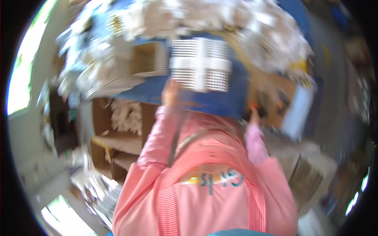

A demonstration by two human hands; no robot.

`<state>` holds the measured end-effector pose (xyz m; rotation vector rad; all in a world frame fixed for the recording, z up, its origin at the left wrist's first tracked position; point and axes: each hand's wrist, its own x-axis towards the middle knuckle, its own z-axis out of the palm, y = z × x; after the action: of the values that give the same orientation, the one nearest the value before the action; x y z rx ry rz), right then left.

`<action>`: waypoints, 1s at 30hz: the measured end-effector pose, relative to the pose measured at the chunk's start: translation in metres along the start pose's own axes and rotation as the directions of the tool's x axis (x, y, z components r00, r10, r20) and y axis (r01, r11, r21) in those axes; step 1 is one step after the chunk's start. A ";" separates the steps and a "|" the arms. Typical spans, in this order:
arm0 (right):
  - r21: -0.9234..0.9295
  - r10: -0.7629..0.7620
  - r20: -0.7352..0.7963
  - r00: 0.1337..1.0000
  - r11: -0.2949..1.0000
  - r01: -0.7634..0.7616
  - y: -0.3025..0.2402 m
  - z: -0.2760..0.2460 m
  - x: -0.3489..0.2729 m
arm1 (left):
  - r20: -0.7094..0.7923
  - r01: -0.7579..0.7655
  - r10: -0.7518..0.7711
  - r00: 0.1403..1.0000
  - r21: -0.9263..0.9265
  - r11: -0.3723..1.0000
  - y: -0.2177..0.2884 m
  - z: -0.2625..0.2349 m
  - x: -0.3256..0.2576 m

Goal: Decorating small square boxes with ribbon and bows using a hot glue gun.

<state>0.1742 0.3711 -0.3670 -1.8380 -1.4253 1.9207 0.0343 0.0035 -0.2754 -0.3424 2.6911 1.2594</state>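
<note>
A square stack or box with white and grey stripes (183, 80), crossed by a white band (201, 64), lies on the blue table surface (238, 84). My left hand (170, 93) is at the table's near edge, by the stack's lower left corner; motion smears its fingers, and whether it touches the stack is unclear. Lower right, off the table's near right corner, my right hand (255, 115) is beside a blurred dark thing with orange on it (256, 107). Its fingers are too smeared to show a grip.
Beside the stack stands an open cardboard box (149, 59). White bundles (267, 39) crowd the table's far side. An open carton (147, 118) with white pieces is below left. Another carton (275, 88) is at right, near a brown box (305, 177).
</note>
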 end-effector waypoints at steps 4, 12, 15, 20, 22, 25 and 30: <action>0.216 0.222 0.375 0.900 0.923 -0.318 -0.016 -0.035 0.016 | -0.040 0.057 -0.093 0.995 -0.536 0.842 0.030 0.017 -0.019; 0.490 0.191 0.426 0.884 0.773 -0.403 -0.051 -0.010 -0.044 | -0.079 -0.006 -0.045 0.996 -0.560 0.828 0.027 0.009 -0.028; 0.466 0.127 0.416 0.901 0.821 -0.331 -0.053 -0.006 -0.066 | -0.120 -0.050 -0.017 0.993 -0.536 0.843 0.022 0.016 -0.020; 0.346 0.018 0.472 0.881 0.916 -0.204 -0.062 -0.007 -0.078 | -0.166 -0.103 0.020 0.986 -0.512 0.853 0.019 0.021 -0.016; 0.289 -0.012 0.497 0.868 0.945 -0.152 -0.069 -0.005 -0.089 | -0.179 -0.113 0.026 0.984 -0.499 0.859 0.022 0.017 -0.020; 0.108 -0.404 0.250 0.880 0.915 0.390 -0.089 0.003 -0.118 | -0.174 -0.124 0.037 0.984 -0.520 0.845 0.020 0.018 -0.020; 0.181 -0.438 0.484 0.758 0.897 0.402 -0.126 0.017 -0.147 | -0.156 -0.100 0.017 0.988 -0.541 0.835 0.024 0.017 -0.021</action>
<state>0.1346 0.3352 -0.1803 -0.8679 -1.7004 2.2492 0.0484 0.0343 -0.2635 -0.4300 2.4033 2.0978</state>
